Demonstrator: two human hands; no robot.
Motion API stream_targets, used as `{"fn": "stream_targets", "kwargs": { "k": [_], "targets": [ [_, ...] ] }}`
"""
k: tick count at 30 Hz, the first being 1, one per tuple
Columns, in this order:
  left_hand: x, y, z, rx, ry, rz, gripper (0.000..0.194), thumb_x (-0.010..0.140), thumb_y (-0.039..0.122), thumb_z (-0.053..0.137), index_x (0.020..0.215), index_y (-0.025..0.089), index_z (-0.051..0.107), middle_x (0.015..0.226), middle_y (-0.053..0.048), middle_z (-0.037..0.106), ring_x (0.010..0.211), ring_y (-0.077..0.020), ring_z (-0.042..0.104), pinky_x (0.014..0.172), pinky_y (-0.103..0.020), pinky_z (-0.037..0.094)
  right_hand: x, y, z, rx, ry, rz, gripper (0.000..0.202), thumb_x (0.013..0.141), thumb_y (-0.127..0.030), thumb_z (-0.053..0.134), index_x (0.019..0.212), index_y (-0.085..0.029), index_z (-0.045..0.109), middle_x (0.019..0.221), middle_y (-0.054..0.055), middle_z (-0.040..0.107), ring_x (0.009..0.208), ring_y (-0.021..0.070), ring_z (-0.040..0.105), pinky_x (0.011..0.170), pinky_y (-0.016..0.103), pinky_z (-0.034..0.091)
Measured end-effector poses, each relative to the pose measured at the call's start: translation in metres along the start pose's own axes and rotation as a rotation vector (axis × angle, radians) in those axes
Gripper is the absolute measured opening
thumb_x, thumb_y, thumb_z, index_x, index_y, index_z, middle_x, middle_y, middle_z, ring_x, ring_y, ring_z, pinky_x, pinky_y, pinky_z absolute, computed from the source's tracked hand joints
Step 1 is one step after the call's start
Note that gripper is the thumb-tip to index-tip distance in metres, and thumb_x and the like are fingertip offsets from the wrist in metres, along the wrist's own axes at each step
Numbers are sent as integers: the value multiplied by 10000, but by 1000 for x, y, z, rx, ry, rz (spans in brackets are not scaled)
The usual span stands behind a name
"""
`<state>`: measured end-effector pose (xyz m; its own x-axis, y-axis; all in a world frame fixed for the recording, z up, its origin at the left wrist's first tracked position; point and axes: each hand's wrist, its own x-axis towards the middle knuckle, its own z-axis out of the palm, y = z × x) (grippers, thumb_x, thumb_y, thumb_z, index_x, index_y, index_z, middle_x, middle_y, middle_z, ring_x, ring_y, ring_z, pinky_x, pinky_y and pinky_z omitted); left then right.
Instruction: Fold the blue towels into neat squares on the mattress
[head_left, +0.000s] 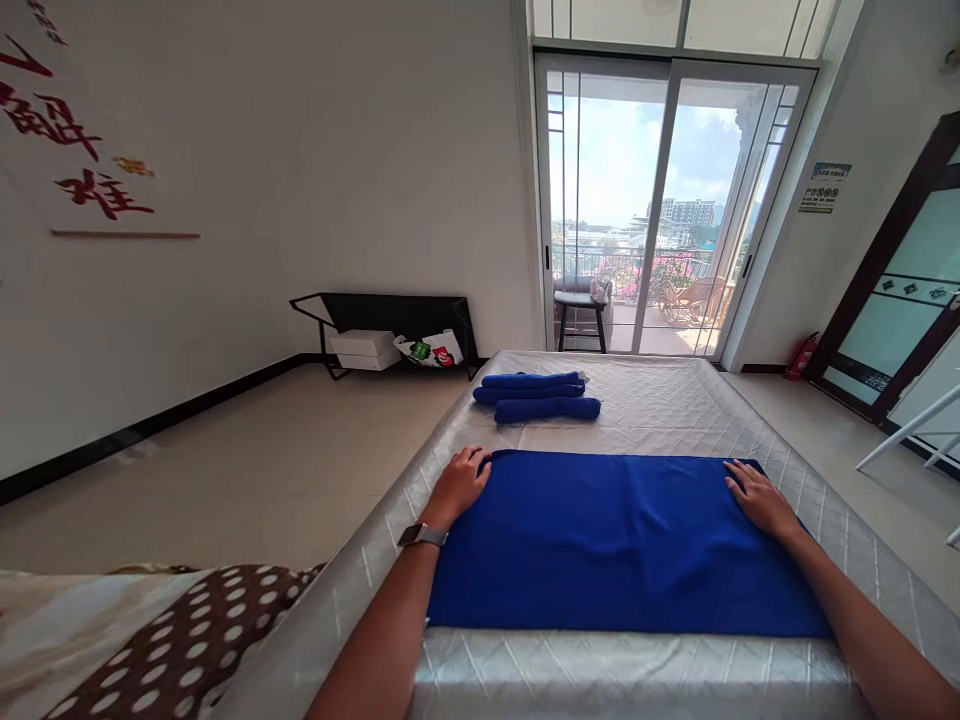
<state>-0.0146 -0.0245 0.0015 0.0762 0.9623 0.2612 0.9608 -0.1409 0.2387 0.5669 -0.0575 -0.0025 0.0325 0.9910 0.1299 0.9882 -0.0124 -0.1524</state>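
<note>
A blue cloth [600, 540] lies spread in a wide rectangle on the mattress [637, 670], with soft wrinkles in its right half. At its far left corner, my left hand [459, 488] rests on the edge, fingers a little bent and apart; a watch is on that wrist. My right hand [761, 502] lies flat near the far right corner, its fingers spread on the fabric. Beyond the cloth are several rolled blue cloths [547, 409], lying side by side, and neither hand touches them.
Brown polka-dot bedding [195, 630] is at the lower left. Against the wall, a black frame [405, 312] holds a white box [365, 350] and a printed bag [435, 348]. Sliding glass doors [660, 200] stand beyond the mattress; white metal legs [907, 430] show at right.
</note>
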Motion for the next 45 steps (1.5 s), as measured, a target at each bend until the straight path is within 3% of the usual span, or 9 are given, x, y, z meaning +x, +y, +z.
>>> {"fn": "stream_targets", "kwargs": {
  "k": [5, 10, 14, 18, 24, 33, 36, 39, 45],
  "targets": [
    [-1, -2, 15, 83, -83, -45, 539, 1006, 377, 324, 1456, 165, 532, 1551, -117, 518, 1458, -258, 431, 1217, -404, 308, 4, 6, 5, -32, -9, -23, 584, 1000, -469, 289, 1487, -242, 518, 1573, 53, 490, 1477, 265, 402, 1217, 496, 338],
    [0, -8, 12, 170, 44, -173, 528, 979, 337, 373, 1410, 121, 587, 1536, -148, 529, 1476, -329, 393, 1232, -482, 279, 5, 8, 7, -50, -9, -20, 587, 1004, -476, 276, 1492, -252, 511, 1575, 58, 486, 1474, 269, 406, 1202, 506, 352],
    [2, -5, 4, 157, 116, -111, 507, 965, 241, 329, 1329, 105, 653, 1502, -151, 562, 1422, -300, 468, 1228, -418, 302, 4, 4, 2, -53, -29, -8, 607, 1005, -468, 259, 1507, -223, 496, 1590, 71, 459, 1489, 274, 377, 1206, 515, 344],
    [4, 8, 7, 64, -10, -10, 524, 1009, 354, 316, 1401, 154, 601, 1527, -122, 546, 1418, -276, 481, 1222, -416, 313, 2, 0, -3, -58, -54, -5, 637, 1005, -459, 244, 1521, -167, 476, 1608, 95, 424, 1499, 279, 355, 1217, 504, 331],
    [6, 10, 19, 42, -177, -112, 639, 1019, 503, 311, 1552, 166, 414, 1651, -140, 348, 1537, -273, 291, 1251, -442, 221, 5, 3, 0, -58, -40, 0, 608, 993, -460, 283, 1509, -223, 501, 1587, 61, 467, 1491, 274, 374, 1217, 494, 336],
    [5, 1, 24, 51, -161, -117, 680, 995, 589, 322, 1551, 209, 420, 1634, -140, 382, 1527, -314, 309, 1228, -525, 244, 9, -4, -22, -61, -123, 39, 599, 969, -387, 313, 1492, -178, 520, 1568, 90, 486, 1474, 266, 403, 1213, 467, 352],
    [2, 3, 20, 74, -154, -104, 669, 998, 571, 338, 1543, 195, 433, 1624, -145, 399, 1521, -317, 321, 1237, -525, 221, 10, -35, -45, -84, -143, 61, 536, 945, -303, 365, 1402, -172, 612, 1462, 130, 598, 1398, 303, 509, 1170, 493, 410],
    [3, 9, 15, 80, -105, -58, 643, 998, 532, 368, 1525, 176, 462, 1613, -139, 422, 1519, -320, 323, 1253, -513, 188, 11, -94, -54, -105, -102, -7, 492, 950, -257, 394, 1352, -118, 641, 1438, 187, 608, 1386, 348, 515, 1176, 530, 377],
    [5, 22, 17, 52, -114, 17, 619, 1008, 536, 342, 1521, 217, 476, 1615, -104, 431, 1513, -294, 339, 1257, -482, 195, 2, -253, -14, 19, -86, -325, 511, 1040, -390, 367, 1492, -202, 512, 1608, 62, 439, 1484, 243, 387, 1237, 375, 279]
  ]
}}
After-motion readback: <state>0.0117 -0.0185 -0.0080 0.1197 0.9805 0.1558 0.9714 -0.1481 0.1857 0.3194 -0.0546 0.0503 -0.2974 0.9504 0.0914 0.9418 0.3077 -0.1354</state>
